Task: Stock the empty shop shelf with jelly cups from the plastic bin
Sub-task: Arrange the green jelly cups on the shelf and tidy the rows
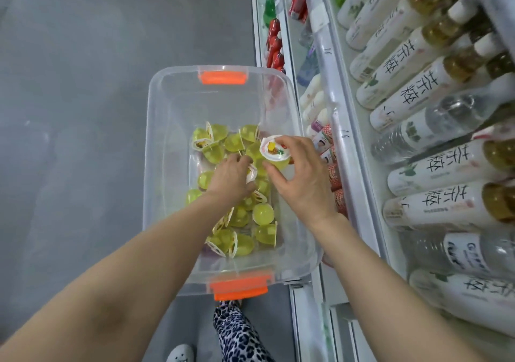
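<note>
Holding hand (R): right hand (303,177) at bin's 3 o'clock side, thumb + fingertips pinched round a small yellow-green jelly cup (274,151) w/ white printed foil lid; lid faces up, tipped toward 10 o'clock; cup is raised above the pile
L hand: left hand (231,177) down in bin centre, fingers curled into the pile and closed on a second jelly cup (251,173); only its white lid edge shows, at the hand's 3 o'clock
Bin: clear rectangular plastic bin (156,138) on grey floor (83,82); orange clip handles at 12 o'clock (223,77) and 6 o'clock (239,287)
Stock: loose jelly cups (262,214), same yellow-green, heaped on bin bottom from centre to 6 o'clock end, lying all ways
Shelf: white shop shelf unit (348,166) just beside bin at 3 o'clock
Shelf goods: rows of white-label tea bottles (434,166) at 2–4 o'clock; red drink bottles (274,43) at 1 o'clock, lower tier
Person: leopard-print trouser leg (239,333) and white shoe (181,354) at 6 o'clock, below bin
</note>
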